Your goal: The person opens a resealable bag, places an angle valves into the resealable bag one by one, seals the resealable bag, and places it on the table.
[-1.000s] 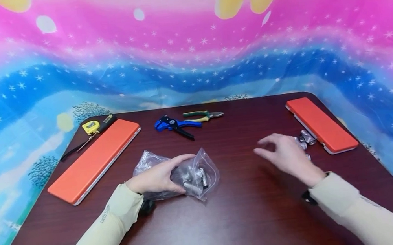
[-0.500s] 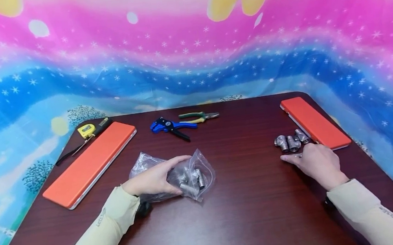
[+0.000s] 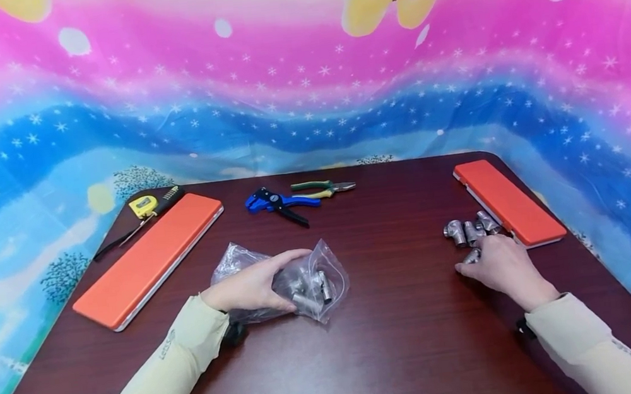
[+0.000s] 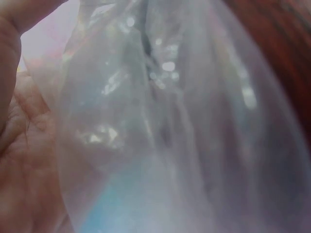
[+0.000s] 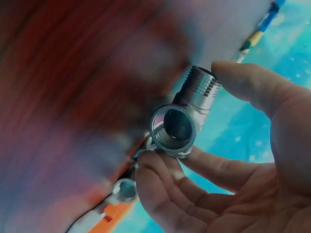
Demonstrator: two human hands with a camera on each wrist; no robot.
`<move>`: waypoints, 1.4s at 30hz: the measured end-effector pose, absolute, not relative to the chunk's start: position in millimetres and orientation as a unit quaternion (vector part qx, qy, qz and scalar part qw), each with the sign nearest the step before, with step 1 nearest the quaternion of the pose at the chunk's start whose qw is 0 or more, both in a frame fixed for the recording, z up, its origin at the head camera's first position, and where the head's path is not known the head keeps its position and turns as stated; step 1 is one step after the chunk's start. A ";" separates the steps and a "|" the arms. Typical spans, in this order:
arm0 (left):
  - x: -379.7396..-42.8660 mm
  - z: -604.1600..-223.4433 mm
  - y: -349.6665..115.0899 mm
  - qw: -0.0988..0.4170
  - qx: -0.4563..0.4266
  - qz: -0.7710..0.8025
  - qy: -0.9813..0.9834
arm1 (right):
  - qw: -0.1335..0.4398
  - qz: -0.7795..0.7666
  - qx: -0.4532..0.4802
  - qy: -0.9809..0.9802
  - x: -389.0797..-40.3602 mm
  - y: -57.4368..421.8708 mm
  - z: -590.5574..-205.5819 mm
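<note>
Left hand [image 3: 250, 286] has its thumb and fingers curved round a crinkly clear plastic bag [image 3: 339, 277], shiny along the creases, lying on its side with the mouth facing right. A few silvery metal pieces [image 3: 325, 287] show through the film, at least one a stubby tube. The left wrist view is mostly blurry plastic and highlights.

Right hand [image 3: 507, 267] is pinching a chrome-looking fitting [image 5: 192, 103], thumb tip at the threaded end and fingertips at the other. It's got crisp ridged threads on a short pipe and a round, smooth-lipped opening facing the wrist camera. It's low at the near edge of a little cluster of similar fittings [image 3: 456, 233], and I can't tell if it's off the wood or touching it.

The cluster sits just left of a flat, smooth orange case [image 3: 510, 202] with a pale edge. A longer orange case [image 3: 150, 260] lies on the left. Table [image 3: 403, 341] is dark reddish-brown, fine-grained and a bit glossy, with blue-and-black strippers [image 3: 276, 202] near the back edge.
</note>
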State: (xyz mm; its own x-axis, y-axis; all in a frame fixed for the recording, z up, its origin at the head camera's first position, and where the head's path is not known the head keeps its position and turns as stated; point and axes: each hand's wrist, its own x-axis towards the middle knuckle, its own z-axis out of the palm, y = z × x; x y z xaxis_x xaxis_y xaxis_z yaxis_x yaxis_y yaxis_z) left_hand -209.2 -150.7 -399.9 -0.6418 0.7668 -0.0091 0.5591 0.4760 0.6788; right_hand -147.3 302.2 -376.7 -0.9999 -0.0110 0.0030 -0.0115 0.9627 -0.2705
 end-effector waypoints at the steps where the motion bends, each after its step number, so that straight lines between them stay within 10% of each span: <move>1: -209.6 -400.0 -150.6 0.157 0.394 0.328 0.844 | 0.007 0.142 0.010 -0.990 -145.7 299.0 -375.4; 27: -212.0 -401.7 -151.4 0.165 0.396 0.336 0.839 | 0.064 0.208 0.314 -0.924 -150.3 109.7 -379.4; 42: -213.1 -401.2 -155.3 0.161 0.388 0.340 0.841 | 0.085 0.245 0.306 -0.916 -157.1 108.7 -370.4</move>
State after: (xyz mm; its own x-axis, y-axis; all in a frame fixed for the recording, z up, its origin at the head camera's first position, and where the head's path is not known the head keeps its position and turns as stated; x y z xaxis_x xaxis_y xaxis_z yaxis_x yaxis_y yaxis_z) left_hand -213.1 -155.3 -401.2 -0.6468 0.7626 -0.0073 0.5431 0.4674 0.6975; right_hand -157.1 108.7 -370.4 -0.7984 -0.5190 0.3054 -0.6022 0.6922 -0.3978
